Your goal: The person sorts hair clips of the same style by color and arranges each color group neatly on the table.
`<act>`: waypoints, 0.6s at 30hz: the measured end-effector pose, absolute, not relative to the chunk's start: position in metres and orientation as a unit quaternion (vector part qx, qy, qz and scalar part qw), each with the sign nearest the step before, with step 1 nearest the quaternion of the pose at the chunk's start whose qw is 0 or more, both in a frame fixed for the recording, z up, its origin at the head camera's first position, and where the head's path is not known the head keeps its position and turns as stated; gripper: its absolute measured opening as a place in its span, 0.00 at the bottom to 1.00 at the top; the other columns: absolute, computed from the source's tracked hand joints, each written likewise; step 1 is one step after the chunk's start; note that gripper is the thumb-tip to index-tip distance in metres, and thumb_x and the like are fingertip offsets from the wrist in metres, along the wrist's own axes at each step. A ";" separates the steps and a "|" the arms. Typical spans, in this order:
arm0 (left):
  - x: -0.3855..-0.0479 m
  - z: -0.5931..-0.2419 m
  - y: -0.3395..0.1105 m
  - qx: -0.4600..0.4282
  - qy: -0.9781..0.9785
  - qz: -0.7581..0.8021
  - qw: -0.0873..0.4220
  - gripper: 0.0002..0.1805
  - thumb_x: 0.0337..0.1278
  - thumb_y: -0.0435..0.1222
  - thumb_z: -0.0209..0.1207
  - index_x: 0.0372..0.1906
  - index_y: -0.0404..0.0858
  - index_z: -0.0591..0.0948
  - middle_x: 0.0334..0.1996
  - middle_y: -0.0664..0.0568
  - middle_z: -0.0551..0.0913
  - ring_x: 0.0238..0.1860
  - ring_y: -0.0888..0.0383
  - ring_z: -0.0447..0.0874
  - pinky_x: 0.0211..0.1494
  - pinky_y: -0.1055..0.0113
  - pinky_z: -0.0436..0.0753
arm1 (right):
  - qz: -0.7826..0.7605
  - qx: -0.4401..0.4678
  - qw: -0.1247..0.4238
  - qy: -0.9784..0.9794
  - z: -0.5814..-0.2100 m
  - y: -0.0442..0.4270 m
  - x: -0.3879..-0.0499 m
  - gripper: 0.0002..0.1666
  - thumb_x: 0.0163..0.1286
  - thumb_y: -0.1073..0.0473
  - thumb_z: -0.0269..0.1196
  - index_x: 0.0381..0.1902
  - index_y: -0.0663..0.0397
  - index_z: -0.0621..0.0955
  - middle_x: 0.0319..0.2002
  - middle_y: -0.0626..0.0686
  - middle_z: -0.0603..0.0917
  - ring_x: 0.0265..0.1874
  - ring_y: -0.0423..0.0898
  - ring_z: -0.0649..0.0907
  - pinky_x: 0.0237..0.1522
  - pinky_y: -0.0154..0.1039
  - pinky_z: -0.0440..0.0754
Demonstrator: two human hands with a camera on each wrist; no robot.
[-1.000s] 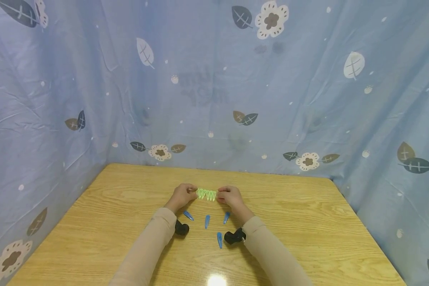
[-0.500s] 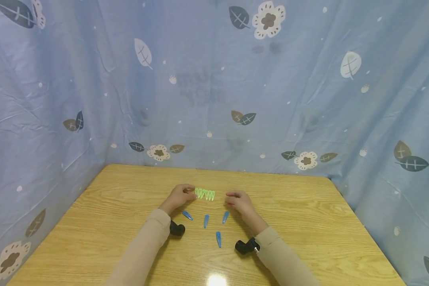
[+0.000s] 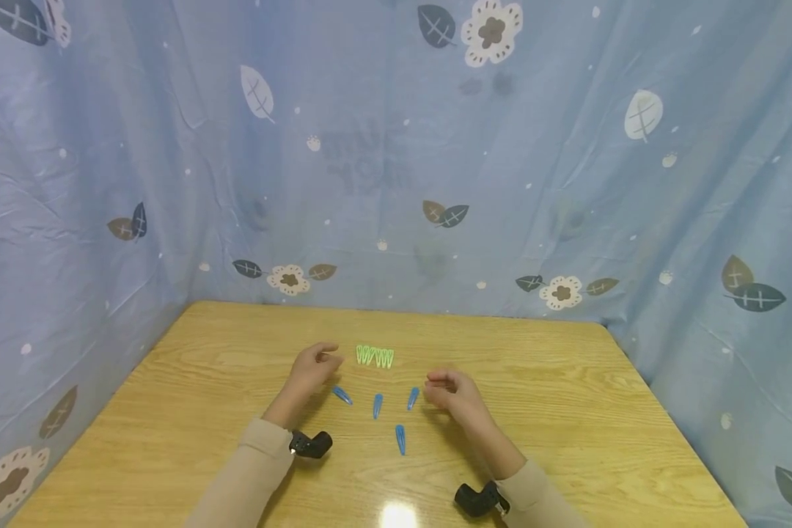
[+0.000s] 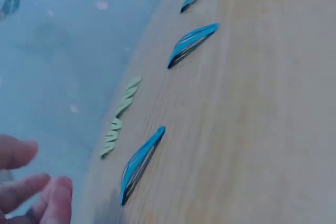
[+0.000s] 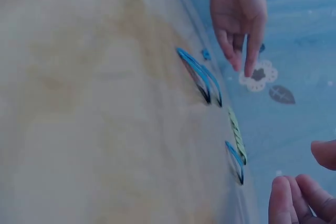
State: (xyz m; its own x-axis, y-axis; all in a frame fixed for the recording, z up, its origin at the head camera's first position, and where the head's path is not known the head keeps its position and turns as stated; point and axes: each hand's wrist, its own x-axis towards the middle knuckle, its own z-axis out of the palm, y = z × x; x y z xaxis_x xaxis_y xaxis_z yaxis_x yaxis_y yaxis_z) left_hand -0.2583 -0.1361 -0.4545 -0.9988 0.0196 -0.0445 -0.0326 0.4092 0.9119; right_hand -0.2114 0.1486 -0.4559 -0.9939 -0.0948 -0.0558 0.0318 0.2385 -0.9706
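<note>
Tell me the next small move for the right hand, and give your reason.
I'd probably move the right hand slightly inward and pinch the nearest blue clip. That hand looks free, its fingertips close beside this clip. The green clips already sit in a tight row, while the other three blue clips lie scattered on the table.

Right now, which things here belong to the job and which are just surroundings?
Likely the job: row of green clips, four separate blue clips, left hand, right hand.
Just surroundings: wooden table, patterned blue curtain, black wrist devices.
</note>
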 end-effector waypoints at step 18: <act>-0.219 -0.468 -0.136 -0.035 0.876 0.479 0.037 0.18 0.57 0.38 0.60 0.45 0.28 0.76 0.36 0.42 0.82 0.34 0.52 0.79 0.33 0.64 0.78 | -0.596 0.001 0.009 0.803 -0.476 0.130 -0.211 0.16 0.59 0.66 0.64 0.44 0.71 0.79 0.35 0.59 0.82 0.30 0.43 0.81 0.32 0.34 0.83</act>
State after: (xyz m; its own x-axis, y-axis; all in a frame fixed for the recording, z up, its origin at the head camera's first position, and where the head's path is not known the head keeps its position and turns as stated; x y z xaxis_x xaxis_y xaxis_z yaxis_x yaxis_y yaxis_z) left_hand -0.2189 -0.1361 -0.4676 -0.9948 -0.0263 -0.0982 -0.0969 0.5378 0.8375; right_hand -0.2107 0.1302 -0.4761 -0.9998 -0.0088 -0.0150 0.0118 0.2902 -0.9569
